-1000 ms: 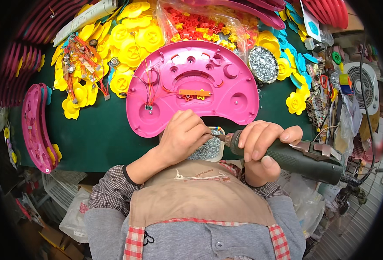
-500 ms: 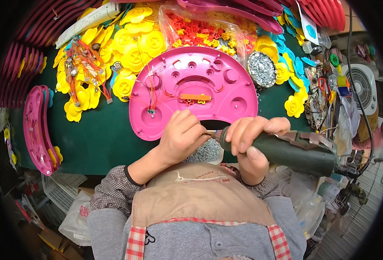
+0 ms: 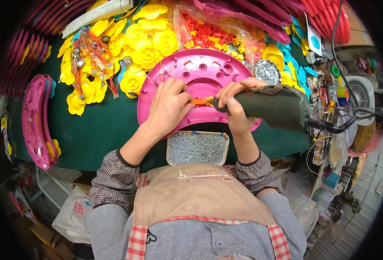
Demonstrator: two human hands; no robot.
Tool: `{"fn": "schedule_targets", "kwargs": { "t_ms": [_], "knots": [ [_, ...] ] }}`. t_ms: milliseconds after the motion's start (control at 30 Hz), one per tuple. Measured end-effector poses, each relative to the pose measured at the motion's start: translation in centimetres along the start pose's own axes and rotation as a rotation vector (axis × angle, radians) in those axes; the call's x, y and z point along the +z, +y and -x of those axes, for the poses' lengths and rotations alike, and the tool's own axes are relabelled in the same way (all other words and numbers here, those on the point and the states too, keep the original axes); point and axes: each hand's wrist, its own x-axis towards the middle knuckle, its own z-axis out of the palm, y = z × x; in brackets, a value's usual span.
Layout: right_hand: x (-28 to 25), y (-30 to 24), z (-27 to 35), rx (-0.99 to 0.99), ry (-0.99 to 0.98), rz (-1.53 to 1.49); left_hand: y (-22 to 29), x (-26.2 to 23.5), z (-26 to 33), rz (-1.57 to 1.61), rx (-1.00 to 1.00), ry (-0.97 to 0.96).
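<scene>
A pink curved plastic shell [image 3: 243, 74] lies on the table with its hollow side up. My right hand [image 3: 236, 102] is wrapped round a dark green electric screwdriver [image 3: 278, 107], held almost level, its front end over the middle of the shell. Right beside that end is an orange strip [image 3: 200, 102] with a small yellow star-like piece [image 3: 209, 101]. My left hand [image 3: 170, 106] is over the shell's left part, fingers bent and pressed together near the strip's left end; what they hold, if anything, is hidden. Thin wires [image 3: 160, 65] rise behind it.
A tray [image 3: 168, 151] of screws and washers sits between me and the shell. Beyond lie yellow flower pieces [image 3: 163, 41], bundled wires [image 3: 94, 56], a bag of red and yellow stars [image 3: 209, 32] and a round dish [image 3: 268, 73] of metal bits. More pink shells [image 3: 35, 121] stand left.
Both hands have moved forward from over the tray to over the shell, the screwdriver with them. The screw tray is now uncovered. My left hand covers the shell's left side and its circuit board.
</scene>
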Motion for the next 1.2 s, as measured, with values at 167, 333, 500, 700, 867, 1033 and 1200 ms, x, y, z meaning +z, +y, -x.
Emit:
{"fn": "schedule_targets", "kwargs": {
  "t_ms": [167, 333, 500, 700, 867, 1033, 1200],
  "knots": [
    [-0.1, 0.6, 0.0, 0.044, 0.006, -0.056, -0.1, 0.3, -0.1, 0.008, -0.002, 0.001],
    [0.0, -1.6, -0.2, 0.135, 0.128, -0.113, -0.1, 0.0, -0.1, 0.008, 0.031, 0.064],
    [-1.2, -7.0, 3.6, 0.156, -0.003, -0.099, 3.1, -0.7, 2.6, 0.011, 0.136, 0.148],
    [-0.6, -7.9, 6.4, 0.297, -0.018, -0.065, 6.9, 3.0, 4.9, -0.032, 0.271, -0.073],
    [-1.1, -10.5, 3.5, 0.189, -0.073, -0.170, 6.7, 1.7, 4.4, 0.137, 0.158, -0.011],
    [-0.7, -10.7, 3.1, 0.212, -0.034, -0.216, 6.6, 1.3, 4.0, 0.277, 0.160, 0.053],
    [0.5, -10.0, 2.8, 0.178, -0.036, -0.153, 6.1, 1.7, 4.3, 0.223, 0.156, 0.108]
  ]
}}
